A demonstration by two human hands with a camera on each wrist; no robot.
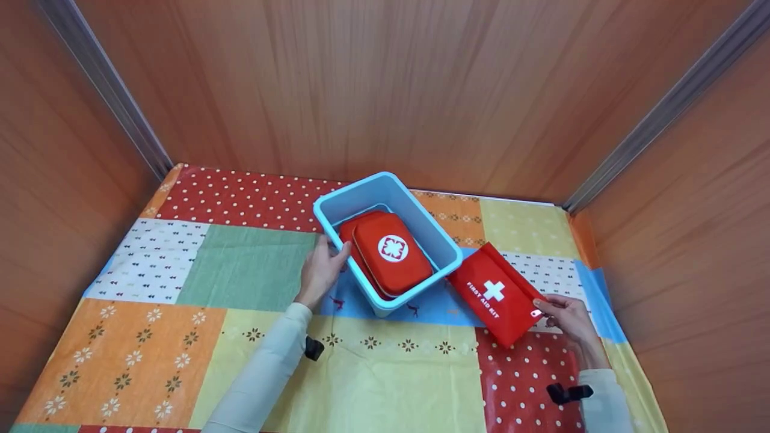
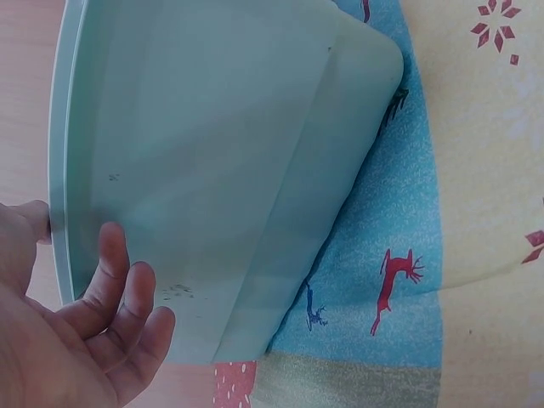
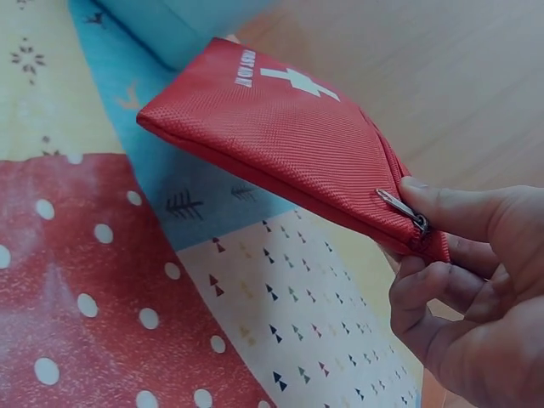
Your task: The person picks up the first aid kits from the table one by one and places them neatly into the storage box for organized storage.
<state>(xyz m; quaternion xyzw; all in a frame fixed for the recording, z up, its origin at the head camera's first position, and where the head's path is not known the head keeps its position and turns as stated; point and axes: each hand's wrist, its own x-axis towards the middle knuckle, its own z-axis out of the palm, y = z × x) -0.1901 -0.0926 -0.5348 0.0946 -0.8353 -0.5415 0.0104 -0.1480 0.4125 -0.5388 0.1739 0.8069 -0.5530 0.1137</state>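
Note:
A light blue plastic bin (image 1: 415, 294) stands on the patterned cloth, holding a red zip case (image 1: 403, 270) with a white round emblem. Something else red lies partly hidden beneath that case. At the bin's left rim, my left hand (image 1: 322, 270) grips the edge, thumb over the top and fingers against the outer wall (image 2: 212, 170). To the right of the bin, my right hand (image 1: 571, 322) pinches a corner of a flat red first aid pouch (image 1: 493, 300) by its zipper end. In the right wrist view the pouch (image 3: 280, 127) is tilted, raised off the cloth.
A patchwork-print cloth (image 1: 258, 264) covers the table. Wood-grain panels (image 1: 361, 90) rise behind and on both sides, joined by grey metal corner strips (image 1: 114, 90). The bin stands close to the back panel.

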